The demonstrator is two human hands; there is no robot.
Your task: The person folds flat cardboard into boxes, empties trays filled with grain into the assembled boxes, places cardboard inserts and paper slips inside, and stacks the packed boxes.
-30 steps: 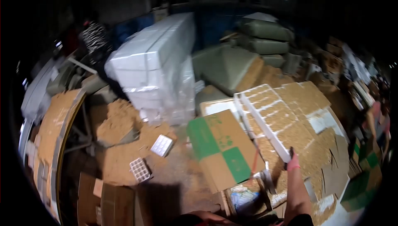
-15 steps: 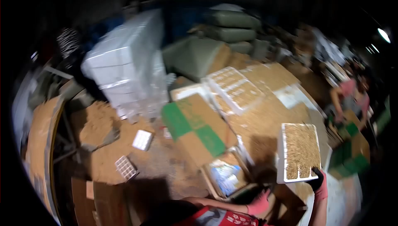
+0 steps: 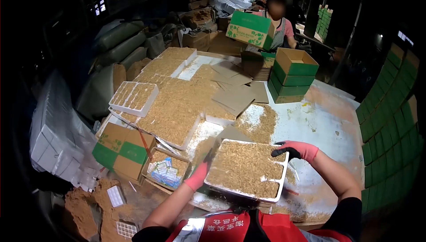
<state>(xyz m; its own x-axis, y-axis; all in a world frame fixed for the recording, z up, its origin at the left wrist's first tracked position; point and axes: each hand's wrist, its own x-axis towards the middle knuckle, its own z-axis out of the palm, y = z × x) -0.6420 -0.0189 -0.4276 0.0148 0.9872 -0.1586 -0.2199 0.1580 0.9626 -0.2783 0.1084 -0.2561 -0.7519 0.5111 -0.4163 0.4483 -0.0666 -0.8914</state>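
A white foam tray (image 3: 246, 168) filled with straw-coloured shavings is in front of my body, over a carton whose flap shows behind it. My right hand (image 3: 298, 151), in a pink and black glove, grips its upper right corner, fingers over the rim. My left hand (image 3: 198, 177) is closed against the tray's left side, its fingers partly hidden and dark. A small open box (image 3: 184, 173) with blue-and-white packets (image 3: 165, 172) stands left of that hand.
Shavings (image 3: 182, 104) spread over the worktable (image 3: 319, 122). Another filled foam tray (image 3: 133, 97) lies at left. Green-brown cartons (image 3: 290, 80) stand at the back, stacked ones (image 3: 392, 140) at right. A co-worker (image 3: 284, 29) holds a carton (image 3: 250, 29) across the table.
My view has swung right. The foam tray, earlier held by my right hand alone at its near edge, is now between both hands over the carton. My left hand has come up to its side.
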